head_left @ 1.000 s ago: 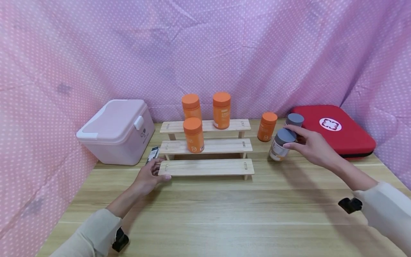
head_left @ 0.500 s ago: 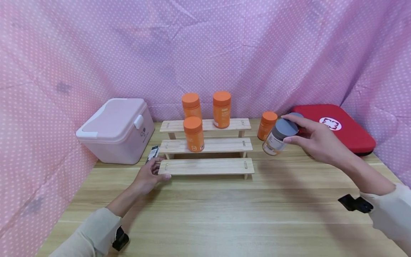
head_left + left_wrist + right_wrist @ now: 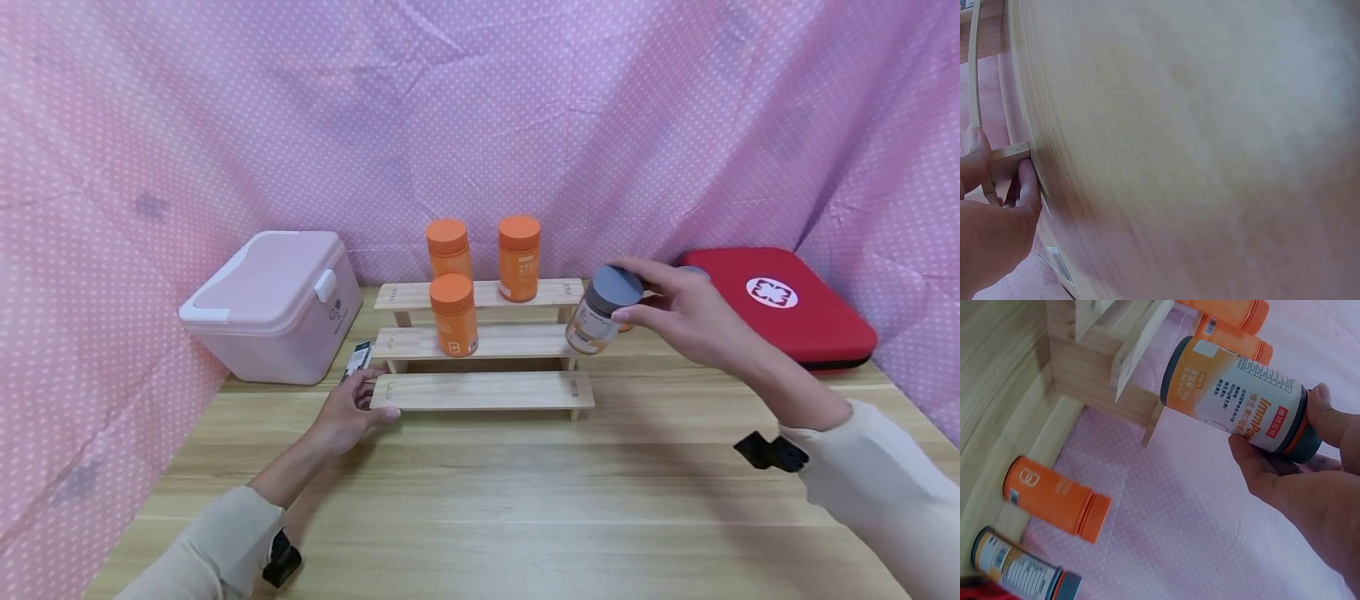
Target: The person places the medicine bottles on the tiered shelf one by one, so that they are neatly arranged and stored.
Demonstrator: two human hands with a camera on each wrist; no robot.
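Observation:
My right hand [image 3: 690, 321] holds a grey-lidded supplement bottle [image 3: 591, 325] by its lid. The bottle tilts in the air in front of the right end of a three-step wooden rack [image 3: 525, 392]. Its white and orange label faces the right wrist view. My left hand [image 3: 341, 421] grips the left end of the rack's lowest step, the thumb at the front edge. Two orange bottles, one left [image 3: 448, 242] and one right [image 3: 519, 260], stand on the top step. Another orange bottle [image 3: 453, 321] stands on the middle step.
A fourth orange bottle [image 3: 1054, 497] and a second grey-lidded bottle [image 3: 1019, 565] stand right of the rack, mostly hidden in the head view. A red case [image 3: 795, 308] lies far right. A pink lidded box [image 3: 277, 308] and a small packet [image 3: 357, 358] are left. Pink curtain hangs behind.
My right hand has lifted the grey-lidded bottle off the table and carried it left to the rack's right end. My left hand stays at the lowest step.

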